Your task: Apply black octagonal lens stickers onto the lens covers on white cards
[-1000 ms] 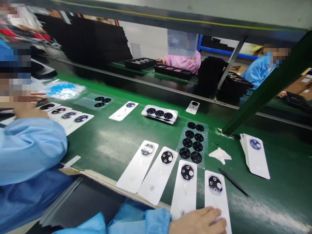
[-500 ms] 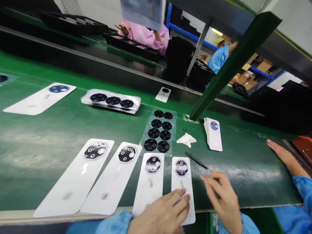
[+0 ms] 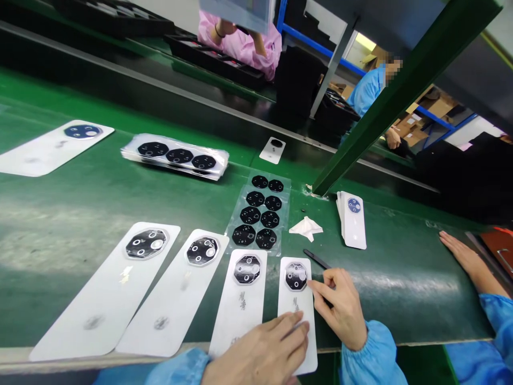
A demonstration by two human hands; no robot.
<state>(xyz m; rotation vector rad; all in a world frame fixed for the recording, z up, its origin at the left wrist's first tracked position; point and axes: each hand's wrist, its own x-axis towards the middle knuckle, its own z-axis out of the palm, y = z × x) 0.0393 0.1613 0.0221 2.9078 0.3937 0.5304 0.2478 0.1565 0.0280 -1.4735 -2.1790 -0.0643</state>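
Note:
My left hand [image 3: 262, 350] lies with fingers stretched over the lower part of a white phone back cover [image 3: 298, 342], open and pressing on it. My right hand [image 3: 339, 305] is closed in a pinch, its fingertips at the right edge of the black camera sticker [image 3: 296, 276] on that cover. Whether anything is between those fingertips is too small to tell. Black tweezers [image 3: 316, 258] lie on the bench just beyond my right hand, partly hidden by it. To the left lie a second cover [image 3: 236, 326], a third [image 3: 172, 305] and a fourth [image 3: 108, 289], each with a black sticker.
A sheet of black stickers [image 3: 261, 208] lies beyond the covers, with a sticker stack [image 3: 176, 156] at its left. Crumpled white paper [image 3: 306, 228], stacked covers [image 3: 352, 222] and a green post [image 3: 385, 117] stand to the right. A co-worker's hand [image 3: 460, 254] rests on the bench.
My right hand has moved left and slightly up, from beside the rightmost cover to its camera sticker. My left hand stays on the cover. The view has shifted slightly.

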